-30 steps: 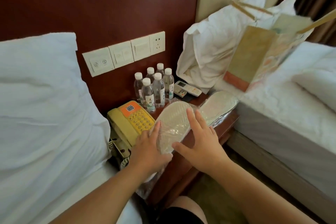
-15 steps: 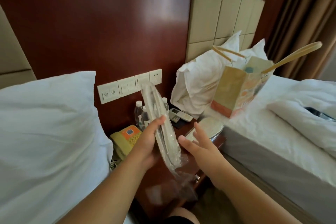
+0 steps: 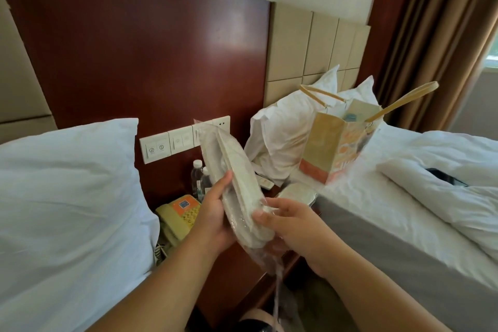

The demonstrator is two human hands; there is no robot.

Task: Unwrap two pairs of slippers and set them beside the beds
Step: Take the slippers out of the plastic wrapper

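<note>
Above the nightstand [image 3: 231,277], the left hand [image 3: 215,224] is gripping the just-lifted wrapped slippers [image 3: 234,178] while the right hand [image 3: 299,226] is pinching them, beginning unwrapping.

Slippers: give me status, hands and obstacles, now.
Left hand grips the wrapped slippers, held up on edge. Right hand pinches the plastic wrapper at their lower end. Wrapper not yet off. Second pair lies on the nightstand.

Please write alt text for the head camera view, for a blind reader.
The left hand and right hand hold a plastic-wrapped pair of slippers above a nightstand between two white beds. A second wrapped pair lies on the nightstand, near a yellow telephone.
</note>
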